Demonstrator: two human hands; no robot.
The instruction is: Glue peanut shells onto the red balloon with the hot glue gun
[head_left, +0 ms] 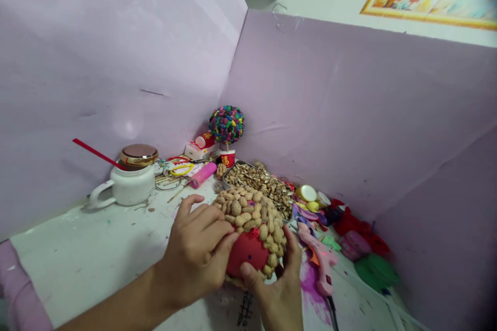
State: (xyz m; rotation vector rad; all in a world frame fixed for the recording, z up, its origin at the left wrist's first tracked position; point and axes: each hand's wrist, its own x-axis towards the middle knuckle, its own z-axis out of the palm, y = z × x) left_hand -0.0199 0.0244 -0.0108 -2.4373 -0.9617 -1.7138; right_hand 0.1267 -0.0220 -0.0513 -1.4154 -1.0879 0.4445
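A red balloon (247, 254), its tied knot (254, 232) facing up, is covered over much of its surface with whole peanuts (243, 219). Bare red rubber shows at the front. My right hand (277, 289) grips the balloon from the lower right, thumb on the red part and fingers around the peanut-covered side. Against the upper left of the balloon, my left hand (202, 248) has its thumb and fingers pinched together; whatever is between them is hidden. Just behind the balloon lies a tray heaped with peanuts and shells (264, 181).
A pink glue gun (320, 258) with a cord lies on the right, beside balloons (353, 225) and small tubs (308, 193). On the left stands a white mug (134, 183) with a red strip. A multicoloured ball on a stick (227, 124) stands in the corner, near a pink roller (203, 175).
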